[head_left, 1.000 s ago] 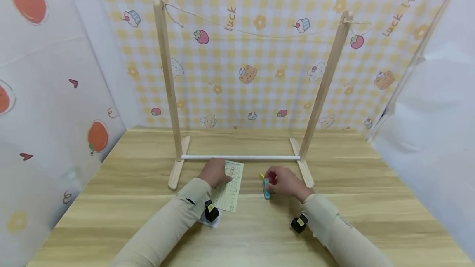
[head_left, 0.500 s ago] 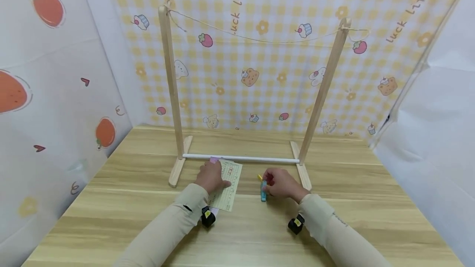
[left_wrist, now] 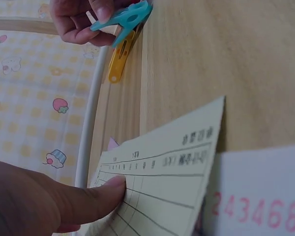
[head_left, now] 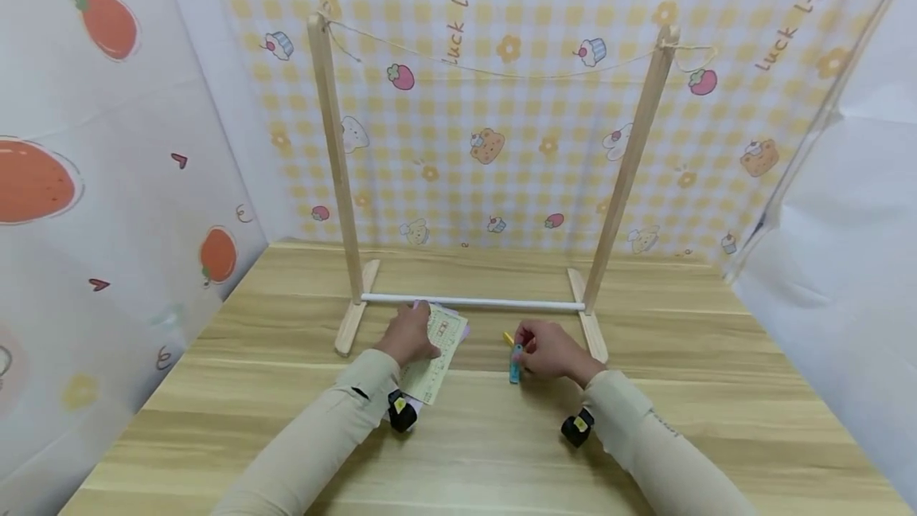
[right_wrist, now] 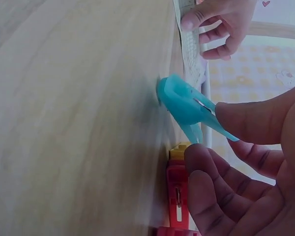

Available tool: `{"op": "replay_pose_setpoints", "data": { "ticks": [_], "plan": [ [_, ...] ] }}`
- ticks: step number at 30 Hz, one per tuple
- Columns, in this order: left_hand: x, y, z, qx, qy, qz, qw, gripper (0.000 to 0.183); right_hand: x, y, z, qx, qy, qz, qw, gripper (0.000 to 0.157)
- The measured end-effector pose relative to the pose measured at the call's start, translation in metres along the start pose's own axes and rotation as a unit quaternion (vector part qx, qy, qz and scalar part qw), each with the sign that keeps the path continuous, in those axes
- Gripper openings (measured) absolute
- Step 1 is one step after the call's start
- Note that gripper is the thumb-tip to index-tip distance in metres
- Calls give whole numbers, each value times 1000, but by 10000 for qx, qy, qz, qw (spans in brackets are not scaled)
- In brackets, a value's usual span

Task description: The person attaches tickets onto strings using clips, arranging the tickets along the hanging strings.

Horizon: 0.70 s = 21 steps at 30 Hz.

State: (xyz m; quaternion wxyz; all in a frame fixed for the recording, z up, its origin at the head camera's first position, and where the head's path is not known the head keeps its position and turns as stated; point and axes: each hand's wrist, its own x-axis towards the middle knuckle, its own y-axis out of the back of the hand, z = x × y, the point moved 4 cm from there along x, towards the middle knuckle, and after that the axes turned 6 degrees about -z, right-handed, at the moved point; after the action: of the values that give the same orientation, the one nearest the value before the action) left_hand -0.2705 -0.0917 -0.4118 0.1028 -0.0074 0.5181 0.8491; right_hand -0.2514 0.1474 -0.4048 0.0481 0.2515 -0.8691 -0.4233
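Note:
My left hand (head_left: 408, 337) holds a pale green printed slip (head_left: 442, 357) by its left side, thumb on top; in the left wrist view the slip's near edge stands tilted up. Beneath it, a white sheet with pink numerals (left_wrist: 255, 196) shows, and purple paper (head_left: 413, 404) peeks out in the head view. My right hand (head_left: 553, 350) pinches the handles of a light blue clothespin (right_wrist: 184, 103) between thumb and fingers, its nose end close over the tabletop. A yellow clothespin (left_wrist: 119, 61) lies just behind it. Red clothespins (right_wrist: 178, 196) show below the fingers in the right wrist view.
Behind both hands stands a wooden frame with a left post (head_left: 335, 158), a right post (head_left: 630, 166) and a white crossbar (head_left: 473, 302) low down. A thin string (head_left: 501, 74) sags between the post tops. Patterned cloth (head_left: 444, 197) hangs behind the wooden table (head_left: 473, 452).
The left hand has turned the green slip slightly, and more purple paper shows around its edges. The right hand keeps the blue clothespin at nearly the same spot. The head view has shifted a little.

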Motion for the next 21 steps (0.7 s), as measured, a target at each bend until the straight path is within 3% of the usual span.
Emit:
{"op": "replay_pose_setpoints", "data": {
  "ticks": [9,21],
  "plan": [
    [-3,0,-5,-732,3,-31,9973,95,1,3,-3,140,283,-81,9995,17],
    [-14,15,-10,-937,-139,328,9950,67,5,5,-2,219,479,-454,9976,17]
  ]
}}
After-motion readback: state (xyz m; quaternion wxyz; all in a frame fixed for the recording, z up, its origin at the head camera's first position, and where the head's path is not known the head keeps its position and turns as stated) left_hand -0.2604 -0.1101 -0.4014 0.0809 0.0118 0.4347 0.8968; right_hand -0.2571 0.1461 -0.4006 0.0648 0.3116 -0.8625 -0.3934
